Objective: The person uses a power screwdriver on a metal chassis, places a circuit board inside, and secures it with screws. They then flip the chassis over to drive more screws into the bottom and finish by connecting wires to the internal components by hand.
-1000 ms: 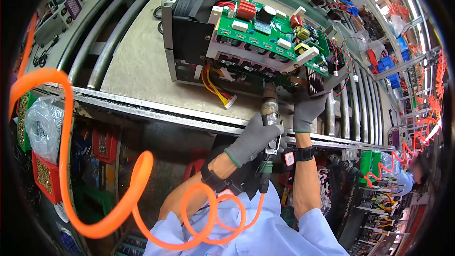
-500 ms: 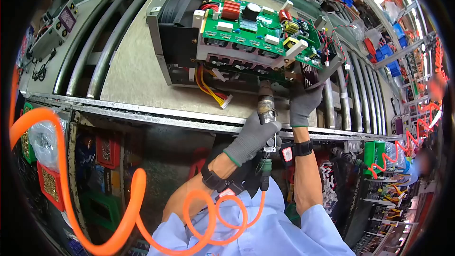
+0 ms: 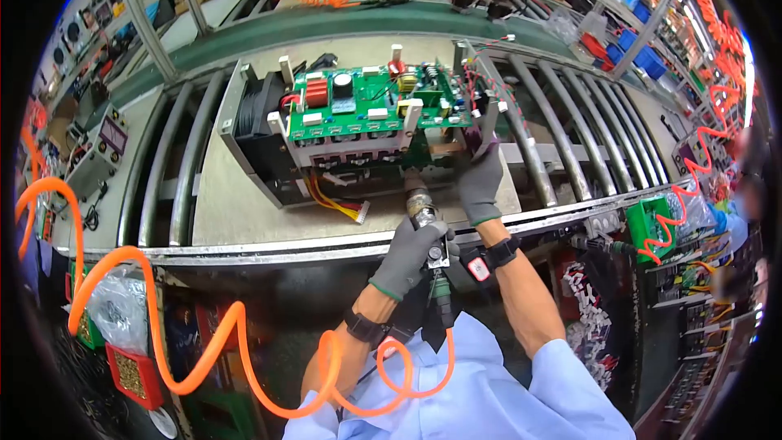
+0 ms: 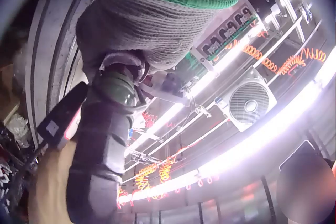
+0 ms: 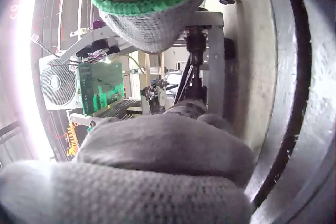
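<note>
An open chassis (image 3: 259, 165) with a green circuit board (image 3: 358, 103) on top lies on its side on the bench. In the head view the gloved left hand (image 3: 406, 261) grips a pneumatic tool (image 3: 422, 210), its nose pointing into the chassis's near side. The left wrist view shows the glove (image 4: 142, 24) wrapped round the tool above its black hose fitting (image 4: 97, 166). At the chassis's right end is the gloved right hand (image 3: 481, 186), its fingertips hidden inside; its cuff (image 5: 152, 8) tops the right wrist view. Yellow and red wires (image 3: 330, 202) hang out at the front.
Metal rollers (image 3: 533, 138) flank the bench plate (image 3: 309, 224) on both sides. An orange coiled hose (image 3: 216, 350) loops from the tool across the lower left. Red (image 3: 134, 376) and green (image 3: 652, 224) bins stand below the bench edge. A meter box (image 3: 102, 143) is at left.
The head view has tilted up, showing more of the far bench and shelves. The left hand still grips the tool at the chassis, and the right hand stays at its right end.
</note>
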Demonstrator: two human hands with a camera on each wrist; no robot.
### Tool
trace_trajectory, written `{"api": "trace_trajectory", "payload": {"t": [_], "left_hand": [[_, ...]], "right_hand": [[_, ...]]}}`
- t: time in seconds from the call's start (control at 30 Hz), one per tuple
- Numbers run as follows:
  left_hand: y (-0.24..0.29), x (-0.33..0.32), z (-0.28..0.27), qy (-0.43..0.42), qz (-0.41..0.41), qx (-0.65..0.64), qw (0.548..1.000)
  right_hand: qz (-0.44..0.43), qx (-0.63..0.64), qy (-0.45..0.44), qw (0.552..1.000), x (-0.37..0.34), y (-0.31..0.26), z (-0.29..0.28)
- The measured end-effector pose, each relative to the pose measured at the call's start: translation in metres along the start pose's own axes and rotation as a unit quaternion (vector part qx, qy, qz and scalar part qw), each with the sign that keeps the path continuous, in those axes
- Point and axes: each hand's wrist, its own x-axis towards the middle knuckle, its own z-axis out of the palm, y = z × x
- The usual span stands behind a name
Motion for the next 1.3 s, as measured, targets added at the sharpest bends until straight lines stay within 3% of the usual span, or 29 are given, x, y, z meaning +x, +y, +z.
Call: {"api": "trace_trajectory", "payload": {"t": [0.03,0.13,0.17,0.27,0.3,0.33,0.5,0.6,0.63,0.73,0.77,0.87,0.9,1.0,1.1,1.23,1.3], "left_hand": [[0.001,-0.002,0.002,0.000,-0.010,-0.007,1.000],[0.008,-0.008,0.004,-0.006,0.005,-0.018,1.000],[0.008,-0.009,0.001,-0.004,0.005,-0.012,1.000],[0.017,-0.028,0.005,0.022,0.024,0.028,0.999],[0.022,-0.037,0.009,0.036,0.022,0.035,0.998],[0.017,-0.035,-0.003,0.021,-0.008,0.023,0.999],[0.019,-0.060,-0.005,0.009,-0.055,0.031,0.998],[0.016,-0.068,-0.010,0.011,-0.072,0.056,0.996],[0.014,-0.070,-0.009,0.020,-0.060,0.046,0.997],[0.013,-0.076,-0.007,0.029,-0.057,0.016,0.998],[0.013,-0.077,-0.007,0.027,-0.062,0.008,0.998],[0.010,-0.076,-0.008,0.016,-0.070,-0.023,0.997],[0.009,-0.075,-0.009,0.021,-0.068,-0.013,0.997],[0.006,-0.072,-0.011,0.034,-0.057,0.006,0.998],[0.005,-0.074,-0.012,0.042,-0.054,0.017,0.998],[0.007,-0.075,-0.017,0.055,-0.058,0.036,0.996],[0.009,-0.080,-0.010,0.057,-0.042,0.009,0.997]], "right_hand": [[0.018,0.008,-0.041,0.999,-0.001,-0.002,-0.009],[-0.120,0.042,-0.078,0.989,0.000,0.013,-0.040],[-0.084,0.040,-0.047,0.995,-0.004,0.022,-0.049],[-0.039,-0.147,-0.170,0.974,-0.015,0.035,-0.082],[0.024,-0.144,-0.213,0.966,-0.022,0.030,-0.085],[0.019,-0.174,-0.234,0.956,-0.025,0.023,-0.087],[-0.149,-0.207,-0.221,0.941,-0.034,0.042,-0.070],[-0.092,-0.117,-0.195,0.969,-0.048,0.031,-0.067],[0.007,-0.017,-0.208,0.978,-0.052,0.020,-0.068],[0.226,0.227,-0.236,0.917,-0.052,0.008,-0.068],[0.250,0.301,-0.196,0.899,-0.054,-0.002,-0.067],[0.234,0.216,-0.235,0.918,-0.053,0.001,-0.062],[0.160,0.115,-0.222,0.955,-0.055,0.004,-0.059],[0.104,0.073,-0.228,0.965,-0.056,0.003,-0.051],[0.142,0.054,-0.269,0.951,-0.048,-0.018,-0.060],[0.091,0.019,-0.284,0.954,-0.047,0.009,-0.051],[0.198,0.064,-0.293,0.933,-0.042,-0.008,-0.064]]}}
